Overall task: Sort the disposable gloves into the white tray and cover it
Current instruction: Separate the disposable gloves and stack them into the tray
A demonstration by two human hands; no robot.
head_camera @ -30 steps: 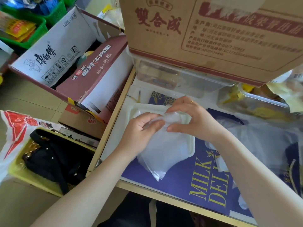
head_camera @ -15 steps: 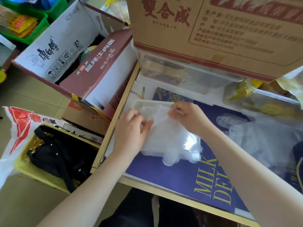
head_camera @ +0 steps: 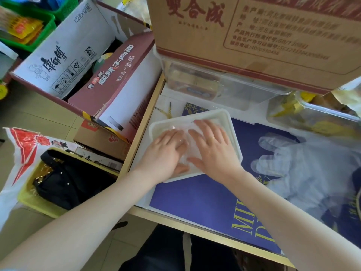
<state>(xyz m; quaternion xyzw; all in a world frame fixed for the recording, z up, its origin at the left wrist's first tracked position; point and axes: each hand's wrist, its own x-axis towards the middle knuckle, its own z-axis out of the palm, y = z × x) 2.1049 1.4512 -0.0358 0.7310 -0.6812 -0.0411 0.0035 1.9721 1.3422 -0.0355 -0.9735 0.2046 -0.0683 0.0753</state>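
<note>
— On the worktop [head_camera: 195, 226], near its left edge, what lies under the hands?

— The white tray [head_camera: 231, 133]. It sits tilted on a blue sheet [head_camera: 195, 198] with yellow lettering. Clear gloves [head_camera: 190, 153] lie inside it, folded and bunched.

— And the hands?

— Both rest flat in the tray, palms down on the gloves. The left hand [head_camera: 166, 153] covers the near left part, the right hand [head_camera: 213, 147] the middle. They lie just beside each other, thumbs nearly touching.

— Do the fingers grip anything?

— No. On both hands they are stretched out and slightly spread, pressing on the plastic rather than closing around it.

— Any gloves outside the tray?

— Yes, a loose pile [head_camera: 304, 173] lies to the right on the blue sheet, well apart from the tray, one glove's finger shapes plain to see.

— What stands behind?

— A clear tub [head_camera: 224, 89] at the far side of the worktop, with a brown carton [head_camera: 254, 36] on top of it. A second clear tub [head_camera: 312, 116] with yellow contents sits at the far right.

— And off the worktop?

— Open cartons [head_camera: 78, 61] to the left, and lower down a black bag [head_camera: 64, 182] in a yellow basket [head_camera: 35, 200].
</note>
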